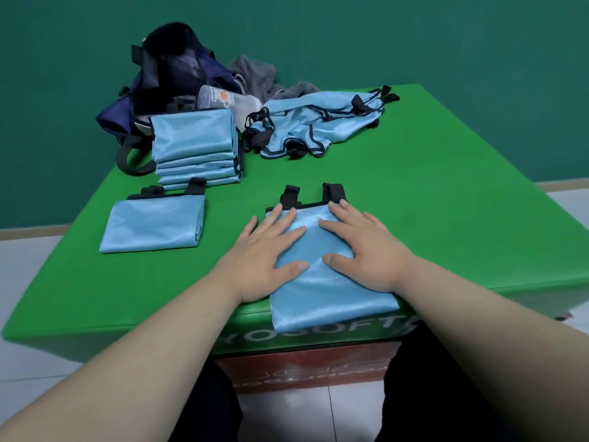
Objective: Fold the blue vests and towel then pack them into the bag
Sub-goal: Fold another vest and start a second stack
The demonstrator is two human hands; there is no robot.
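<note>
A half-folded light blue vest (pixel 322 282) lies at the near edge of the green table (pixel 446 202), its lower end hanging over the edge. My left hand (pixel 267 256) and my right hand (pixel 363 247) both press flat on it with straight fingers. Another folded vest (pixel 153 226) lies to the left. A stack of several folded vests (pixel 194 148) stands behind it. Unfolded blue vests (pixel 315 122) lie in a heap at the back. The dark navy bag (pixel 165 74) stands open at the back left. A grey towel (pixel 258 78) is crumpled behind the heap.
A clear plastic bottle (pixel 226 100) lies against the bag, above the stack. The table's far and right parts are bare green. A green wall stands behind, and white floor tiles show around and below the table.
</note>
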